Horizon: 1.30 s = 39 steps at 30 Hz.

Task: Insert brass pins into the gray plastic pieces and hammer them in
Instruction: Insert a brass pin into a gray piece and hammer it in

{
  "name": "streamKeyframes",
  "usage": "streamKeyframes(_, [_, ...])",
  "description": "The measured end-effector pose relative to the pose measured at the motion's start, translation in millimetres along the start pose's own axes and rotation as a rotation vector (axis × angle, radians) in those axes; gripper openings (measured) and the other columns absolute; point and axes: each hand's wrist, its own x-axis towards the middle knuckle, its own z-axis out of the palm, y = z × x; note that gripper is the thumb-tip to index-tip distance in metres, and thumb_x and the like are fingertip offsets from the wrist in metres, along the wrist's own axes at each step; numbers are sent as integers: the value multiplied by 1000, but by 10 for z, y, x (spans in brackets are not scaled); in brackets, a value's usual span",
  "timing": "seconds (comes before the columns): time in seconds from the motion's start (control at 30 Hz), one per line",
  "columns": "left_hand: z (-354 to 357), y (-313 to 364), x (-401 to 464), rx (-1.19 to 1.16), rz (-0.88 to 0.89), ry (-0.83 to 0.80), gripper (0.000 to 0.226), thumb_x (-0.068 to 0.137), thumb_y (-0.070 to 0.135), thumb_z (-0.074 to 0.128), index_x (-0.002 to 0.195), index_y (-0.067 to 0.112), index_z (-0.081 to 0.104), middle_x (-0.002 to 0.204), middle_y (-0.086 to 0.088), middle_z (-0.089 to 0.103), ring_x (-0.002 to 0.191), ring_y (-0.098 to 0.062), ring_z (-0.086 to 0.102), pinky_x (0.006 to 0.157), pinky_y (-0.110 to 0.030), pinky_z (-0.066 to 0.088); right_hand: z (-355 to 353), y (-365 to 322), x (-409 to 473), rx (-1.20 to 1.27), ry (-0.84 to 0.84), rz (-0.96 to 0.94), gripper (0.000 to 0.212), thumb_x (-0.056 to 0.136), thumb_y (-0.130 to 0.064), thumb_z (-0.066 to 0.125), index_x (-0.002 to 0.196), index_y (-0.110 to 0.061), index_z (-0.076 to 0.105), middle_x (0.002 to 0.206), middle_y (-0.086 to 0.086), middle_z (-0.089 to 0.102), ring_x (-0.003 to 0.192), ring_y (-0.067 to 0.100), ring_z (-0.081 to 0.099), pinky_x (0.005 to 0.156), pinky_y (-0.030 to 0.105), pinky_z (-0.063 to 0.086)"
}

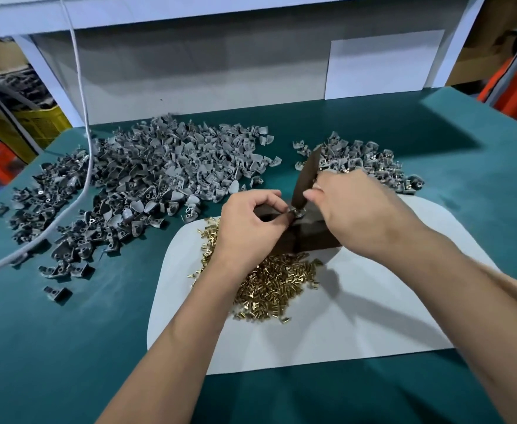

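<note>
My left hand (251, 228) pinches a small gray plastic piece (297, 213) on top of a dark block (309, 237). My right hand (355, 209) grips a dark flat bar (307, 172) that stands tilted, its lower end on the piece. A heap of brass pins (278, 283) lies on a white sheet (358, 316) under my left wrist. A large pile of gray plastic pieces (147, 185) covers the left of the green table. A smaller pile (370, 166), some with brass showing, lies behind my right hand.
A gray cable (84, 166) hangs down and runs across the left pile to the table's left edge. The green table top (67, 347) extends around the sheet. A gray back panel (190, 71) stands behind the piles. Crates and boxes sit beyond both sides.
</note>
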Motion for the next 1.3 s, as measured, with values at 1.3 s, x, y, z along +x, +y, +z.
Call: streamKeyframes(1.3, [-730,-336,199,660,-214,469,12,86,25,73,98,24,71,98,-4,71,103,-32,62,93,-33,34,103,481,378,279,327,222,10,87,-29,80,94,-24,76,84,0,74,77,19,68,83,34,56])
